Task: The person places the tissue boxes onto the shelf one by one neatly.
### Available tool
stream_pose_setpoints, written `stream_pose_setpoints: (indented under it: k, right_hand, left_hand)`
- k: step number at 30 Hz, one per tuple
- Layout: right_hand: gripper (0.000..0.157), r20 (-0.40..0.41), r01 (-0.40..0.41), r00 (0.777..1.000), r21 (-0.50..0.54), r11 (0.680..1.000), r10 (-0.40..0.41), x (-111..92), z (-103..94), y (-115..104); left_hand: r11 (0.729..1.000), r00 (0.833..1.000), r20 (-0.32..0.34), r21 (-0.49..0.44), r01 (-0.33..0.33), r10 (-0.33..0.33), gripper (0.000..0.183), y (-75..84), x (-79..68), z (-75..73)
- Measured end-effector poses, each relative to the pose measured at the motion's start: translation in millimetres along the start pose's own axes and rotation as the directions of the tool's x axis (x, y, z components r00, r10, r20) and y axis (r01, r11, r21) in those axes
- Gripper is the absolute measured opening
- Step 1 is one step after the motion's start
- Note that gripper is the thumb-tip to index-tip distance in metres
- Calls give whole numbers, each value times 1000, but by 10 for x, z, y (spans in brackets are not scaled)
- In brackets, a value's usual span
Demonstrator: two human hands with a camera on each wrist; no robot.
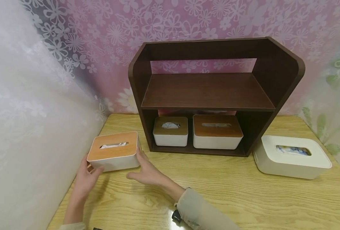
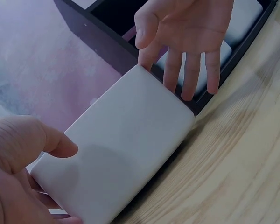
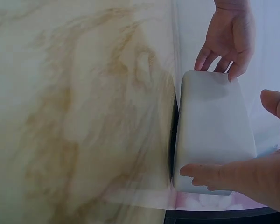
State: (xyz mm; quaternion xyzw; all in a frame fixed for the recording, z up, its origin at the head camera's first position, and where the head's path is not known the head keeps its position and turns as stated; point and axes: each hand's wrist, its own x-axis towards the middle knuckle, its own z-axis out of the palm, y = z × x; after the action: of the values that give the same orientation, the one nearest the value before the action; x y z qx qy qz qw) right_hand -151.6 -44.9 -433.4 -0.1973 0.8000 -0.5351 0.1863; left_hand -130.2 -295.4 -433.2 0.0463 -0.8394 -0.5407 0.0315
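A tissue box [image 1: 113, 150] with a wood-look lid and white sides sits at the table's left, a white tissue in its slot. My left hand [image 1: 85, 180] is at its left end, fingers along that end and the thumb over the front face. In the left wrist view, the thumb stands off the white box face [image 2: 116, 140] and casts a shadow on it. On the box's right end lie the straight fingers of my right hand [image 1: 147, 171], with its thumb spread away. The right wrist view shows both hands at opposite ends of the box.
A dark brown two-tier shelf [image 1: 207, 91] stands at the back. In its lower tier are a small tissue box [image 1: 170, 139] and a wider one [image 1: 217, 142]. A cream tissue box [image 1: 290, 167] sits at the right. A curtain-like white wall [image 1: 37, 127] borders the table's left edge.
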Motion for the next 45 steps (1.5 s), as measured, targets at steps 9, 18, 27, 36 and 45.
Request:
stream_pose_setpoints:
  k: [9,18,27,36,45]
  right_hand:
    - [112,12,113,993,106,988,-115,-58,-35,91]
    - [114,-11,122,993,116,986,-121,-174,-35,64]
    - [113,-72,142,988,77,987,-136,-374,-39,-35]
    - [112,-134,209,970,53,976,-201,-623,-83,-219]
    - [100,-249,277,932,28,960,-262,-782,-126,-352]
  left_hand:
    - [997,998,-39,-51,-56,54,79,49,-163,93]
    - [997,994,-90,-42,-64,60,85,199,-327,163]
    - [997,984,-161,-28,-79,73,88,406,-512,214]
    - [985,940,-295,24,-171,171,91,629,-709,311]
    - [921,841,-377,187,-340,387,101,738,-823,388]
